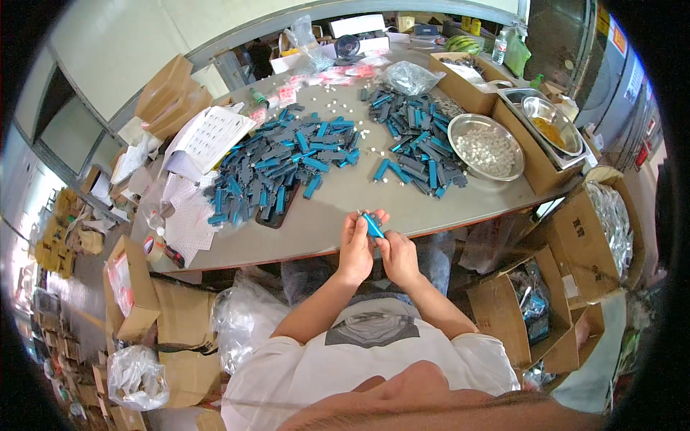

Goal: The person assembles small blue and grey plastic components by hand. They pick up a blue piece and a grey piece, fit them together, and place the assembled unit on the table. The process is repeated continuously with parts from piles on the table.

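A small blue and dark grey plastic piece (373, 225) is held just above the table's near edge. My left hand (356, 249) is closed round it, thumb in front. My right hand (399, 257) is closed too, its thumb and fingertips pressed against the piece's lower right end. A large pile of similar blue and grey pieces (287, 154) lies on the table beyond my left hand. Another pile of them (424, 147) lies farther right. A round metal bowl (519, 167) of small whitish discs stands beside that right pile.
The grey table (345, 192) has scattered white discs. A dark phone (277, 210) lies under the left pile's near edge. Papers (215, 133) and a tape roll (154, 248) lie at left. Cardboard boxes (503, 305) stand at right and a plastic bag (248, 316) sits below.
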`<action>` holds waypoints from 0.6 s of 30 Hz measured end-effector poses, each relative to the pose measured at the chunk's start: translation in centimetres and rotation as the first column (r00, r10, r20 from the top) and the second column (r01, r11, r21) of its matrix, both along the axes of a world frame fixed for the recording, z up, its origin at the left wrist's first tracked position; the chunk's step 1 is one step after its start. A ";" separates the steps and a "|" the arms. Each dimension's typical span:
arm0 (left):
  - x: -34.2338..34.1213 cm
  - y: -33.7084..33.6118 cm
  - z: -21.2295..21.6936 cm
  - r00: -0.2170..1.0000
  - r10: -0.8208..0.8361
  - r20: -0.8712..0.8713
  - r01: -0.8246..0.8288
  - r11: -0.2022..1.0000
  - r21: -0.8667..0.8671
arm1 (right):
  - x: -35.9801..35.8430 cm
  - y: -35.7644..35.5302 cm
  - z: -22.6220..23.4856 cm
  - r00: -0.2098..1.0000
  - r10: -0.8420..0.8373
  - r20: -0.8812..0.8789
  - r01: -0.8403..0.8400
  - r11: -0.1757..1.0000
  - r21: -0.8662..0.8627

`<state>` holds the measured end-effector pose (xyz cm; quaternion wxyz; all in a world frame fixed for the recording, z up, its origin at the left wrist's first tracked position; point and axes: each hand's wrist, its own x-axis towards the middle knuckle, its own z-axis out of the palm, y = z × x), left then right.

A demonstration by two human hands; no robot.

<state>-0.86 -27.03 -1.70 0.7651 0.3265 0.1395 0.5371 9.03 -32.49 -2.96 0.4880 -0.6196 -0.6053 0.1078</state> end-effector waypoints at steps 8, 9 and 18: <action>-0.6 2.6 -1.7 0.976 0.061 -0.209 -0.084 0.991 -0.101 | 2.5 2.7 1.0 0.970 0.230 -0.078 -0.243 0.931 -0.273; -1.1 3.6 -1.5 0.961 0.037 -0.274 -0.068 0.992 -0.107 | 3.7 3.7 0.8 0.955 0.290 -0.066 -0.297 0.911 -0.285; -6.3 26.4 4.2 0.091 0.668 -0.739 0.023 0.740 0.672 | 11.4 20.3 1.8 0.519 0.275 0.809 -0.185 0.960 -0.208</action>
